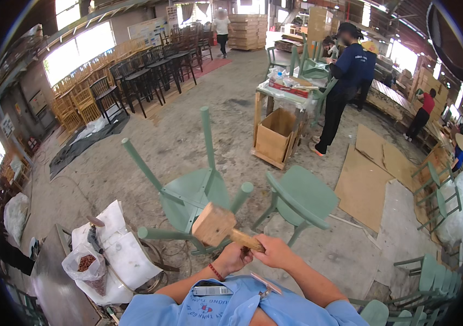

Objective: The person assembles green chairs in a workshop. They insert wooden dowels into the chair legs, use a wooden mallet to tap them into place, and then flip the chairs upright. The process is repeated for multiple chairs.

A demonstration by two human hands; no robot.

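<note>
A wooden mallet [213, 224] with a blocky head is in front of me, its short handle slanting down to the right. My right hand [272, 251] is closed around the handle's end. Just below the handle, my left hand [234, 257] has its fingers curled in close to the right hand; what they hold, if anything, is hidden. Beyond the mallet, a green chair [194, 196] lies upside down with its legs pointing up, partly covered by the mallet head. An upright green chair [303, 195] stands to its right.
At left, a white-covered stand [124, 255] holds a plastic bag of small brown pieces [87, 264] and a hand tool [93, 233]. A worktable [291, 92] with a cardboard box [276, 136] stands ahead beside a person [345, 70]. Cardboard sheets [363, 187] cover the floor at right.
</note>
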